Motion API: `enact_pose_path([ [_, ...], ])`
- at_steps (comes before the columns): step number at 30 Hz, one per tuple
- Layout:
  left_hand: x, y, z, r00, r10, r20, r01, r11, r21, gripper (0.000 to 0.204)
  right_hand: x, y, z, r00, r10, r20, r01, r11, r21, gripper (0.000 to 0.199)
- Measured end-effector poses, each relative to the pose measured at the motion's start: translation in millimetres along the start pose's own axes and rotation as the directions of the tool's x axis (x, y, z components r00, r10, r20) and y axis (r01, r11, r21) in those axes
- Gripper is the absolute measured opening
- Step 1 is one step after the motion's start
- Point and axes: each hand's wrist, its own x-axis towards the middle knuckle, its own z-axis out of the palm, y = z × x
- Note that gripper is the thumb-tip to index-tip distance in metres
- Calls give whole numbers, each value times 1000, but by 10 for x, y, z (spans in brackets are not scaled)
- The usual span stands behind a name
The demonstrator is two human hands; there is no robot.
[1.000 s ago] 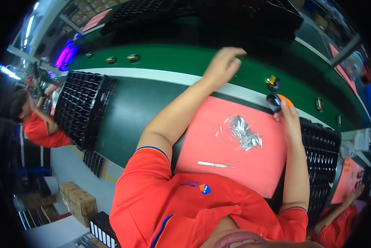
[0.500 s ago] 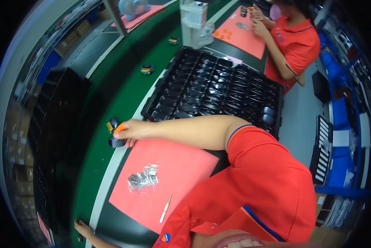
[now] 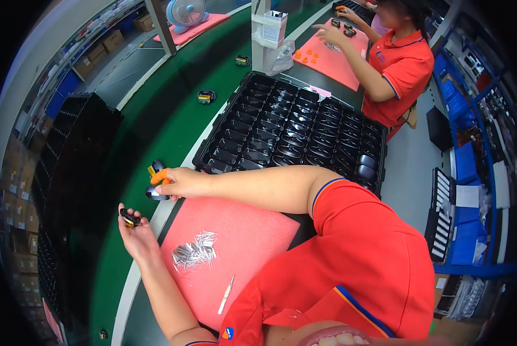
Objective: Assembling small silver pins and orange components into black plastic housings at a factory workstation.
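My left hand (image 3: 138, 237), palm up over the green belt, has its fingers curled round a small black part with a yellow piece (image 3: 130, 218). Orange covers (image 3: 161, 176) sit on fingertips of my right hand (image 3: 183, 183), which grips a glossy dark rounded shell (image 3: 156, 192) at the belt's edge. Just beyond those fingers is another black-and-yellow part (image 3: 154, 168); whether my right hand touches it I cannot tell. A pink mat (image 3: 244, 222) lies below my right forearm, bearing a pile of thin metal pins (image 3: 194, 252) and slim tweezers (image 3: 227, 294).
A black tray (image 3: 196, 161) of dark shells stands beyond my right forearm. More black-and-yellow parts (image 3: 206, 97) lie along the green belt (image 3: 146, 124). A co-worker in red (image 3: 399, 69) sits at another pink mat. Stacked black trays (image 3: 68, 155) stand across the belt.
My left hand has come up from the lower left with the black-and-yellow part, turning palm up. My right hand stays nearly in place with the shell. The co-worker's hands have moved apart.
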Motion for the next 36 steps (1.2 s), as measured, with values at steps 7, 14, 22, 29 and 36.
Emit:
enact_pose_path([
  [7,-85,-180,94,994,57,-97,-48,995,91,40,-59,-44,-21,995,-84,-49,77,989,-127,47],
  [14,-221,-183,187,995,94,-38,-76,938,337,53,-71,-54,9,994,-110,-17,106,979,-173,41],
  [22,-213,-277,227,998,-24,-52,43,915,401,48,-136,-161,-27,994,-81,-70,76,995,-67,40],
  [29,-205,-323,197,993,-115,-38,121,951,285,36,-135,-124,3,998,-55,-35,51,992,-115,41],
  [36,-204,-300,212,993,-115,-23,117,952,282,37,-139,-59,15,997,-73,-24,68,983,-172,40],
])
